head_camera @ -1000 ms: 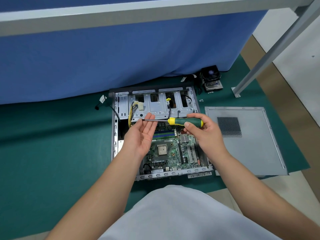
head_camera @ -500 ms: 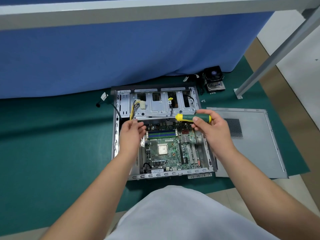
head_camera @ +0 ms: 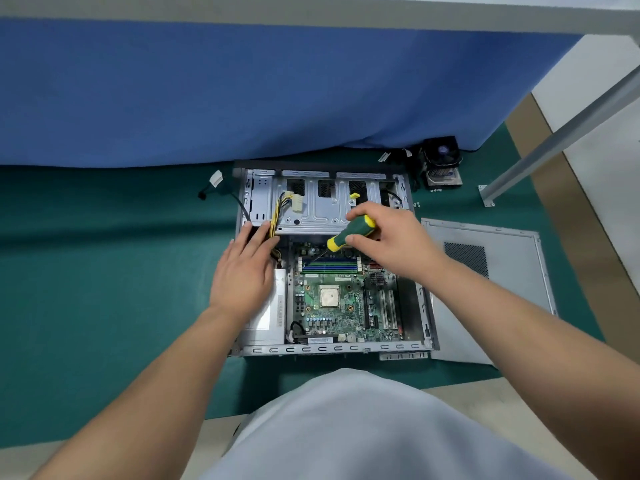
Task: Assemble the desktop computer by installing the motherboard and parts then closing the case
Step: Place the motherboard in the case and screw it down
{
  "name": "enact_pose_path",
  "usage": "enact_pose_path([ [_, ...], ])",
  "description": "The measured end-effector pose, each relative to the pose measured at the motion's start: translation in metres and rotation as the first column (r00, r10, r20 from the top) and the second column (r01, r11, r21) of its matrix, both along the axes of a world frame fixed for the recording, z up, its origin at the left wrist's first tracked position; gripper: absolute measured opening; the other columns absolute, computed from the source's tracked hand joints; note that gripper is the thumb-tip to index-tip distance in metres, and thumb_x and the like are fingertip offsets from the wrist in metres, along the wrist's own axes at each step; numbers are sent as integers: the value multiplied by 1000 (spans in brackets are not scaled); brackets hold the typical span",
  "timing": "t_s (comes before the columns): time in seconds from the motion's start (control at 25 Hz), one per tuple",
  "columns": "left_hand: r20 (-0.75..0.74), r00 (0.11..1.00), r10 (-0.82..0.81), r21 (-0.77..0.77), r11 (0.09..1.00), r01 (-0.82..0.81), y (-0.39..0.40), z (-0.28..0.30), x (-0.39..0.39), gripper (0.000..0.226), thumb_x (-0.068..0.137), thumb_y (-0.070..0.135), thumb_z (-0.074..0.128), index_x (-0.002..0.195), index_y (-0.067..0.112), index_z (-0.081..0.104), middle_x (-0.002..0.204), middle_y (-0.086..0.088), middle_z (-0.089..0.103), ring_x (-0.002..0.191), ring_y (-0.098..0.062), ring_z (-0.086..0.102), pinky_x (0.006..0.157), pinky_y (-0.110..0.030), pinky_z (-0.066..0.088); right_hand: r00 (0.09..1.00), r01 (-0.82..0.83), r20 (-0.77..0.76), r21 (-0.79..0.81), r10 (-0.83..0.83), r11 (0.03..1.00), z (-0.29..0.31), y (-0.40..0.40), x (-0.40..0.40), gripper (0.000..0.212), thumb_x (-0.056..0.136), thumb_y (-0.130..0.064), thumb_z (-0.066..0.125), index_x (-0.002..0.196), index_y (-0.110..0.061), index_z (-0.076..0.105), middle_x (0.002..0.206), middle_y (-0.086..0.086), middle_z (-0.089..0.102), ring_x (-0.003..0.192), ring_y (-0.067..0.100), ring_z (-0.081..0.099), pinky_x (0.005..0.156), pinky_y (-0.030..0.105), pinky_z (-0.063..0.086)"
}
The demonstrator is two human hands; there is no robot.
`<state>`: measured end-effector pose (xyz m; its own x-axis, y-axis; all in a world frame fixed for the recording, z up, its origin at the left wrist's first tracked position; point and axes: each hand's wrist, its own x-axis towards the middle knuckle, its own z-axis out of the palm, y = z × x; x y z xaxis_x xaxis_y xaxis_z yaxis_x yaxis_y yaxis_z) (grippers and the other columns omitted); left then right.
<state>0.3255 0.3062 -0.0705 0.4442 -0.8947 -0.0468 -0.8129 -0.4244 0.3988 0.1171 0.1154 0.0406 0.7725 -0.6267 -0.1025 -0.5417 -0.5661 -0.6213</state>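
I am at the screwing-down step: the motherboard (head_camera: 341,299) already lies in the open case (head_camera: 429,327), which sits flat on the green surface (head_camera: 104,289), and I judge it now needs fixing in place. My right hand (head_camera: 391,244) is wrapped around the green-and-yellow screwdriver (head_camera: 351,232), its shaft slanting down toward seven o'clock, the tip close to the board's upper left corner by the memory slots (head_camera: 330,264); whether it sits in a screw I cannot tell. My left hand (head_camera: 244,271) lies flat with fingers straight, holding nothing, over the case's left side at nine o'clock from the board, beside the yellow cable bundle (head_camera: 278,216). Next, I think, comes seating the tip squarely and turning while the left hand steadies the case. The side panel (head_camera: 491,292) waits at three o'clock, the cooler fan (head_camera: 441,161) at one o'clock, neither fitted yet.
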Motion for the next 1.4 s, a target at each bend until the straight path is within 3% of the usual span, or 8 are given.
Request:
enact_pose_path([
  [0.16,-15,1000,19,-9,1000,-19,-1,-1,1,49,102,22,45,151,28,48,168,13,24,158,-18,13,122,-50,31,973,-194,-137,-51,185,980,-9,3,32,33,95,-38,69,125,-29,59,105,-10,66,74,5,63,74,33,55],
  [0.32,-15,1000,18,-30,999,-19,-1,-3,1,48,99,19,51,147,26,52,167,11,28,157,-20,16,120,-50,34,931,-317,-221,-92,291,944,-22,5,56,33,96,-36,66,127,-27,58,115,-3,66,81,9,57,77,33,51],
  [0.48,-25,1000,19,-21,1000,-20,-2,-5,2,47,98,18,52,144,24,55,167,10,30,157,-21,17,117,-51,37,892,-392,-293,-120,344,912,-30,6,70,35,97,-35,63,129,-23,56,120,2,65,99,21,63,83,36,49],
  [0.88,-36,999,30,-26,999,-31,-2,-5,1,44,100,20,50,143,24,55,166,9,30,157,-21,16,116,-52,38,849,-445,-376,-127,372,886,-37,5,84,37,98,-36,61,132,-23,55,127,4,64,110,26,61,90,40,51],
  [1.4,-36,999,38,-52,998,-40,-2,-9,1,45,98,20,50,142,25,55,166,10,31,157,-20,16,115,-52,40,823,-499,-397,-164,406,851,-37,10,90,37,99,-36,60,134,-24,53,129,3,62,109,27,62,85,38,50],
])
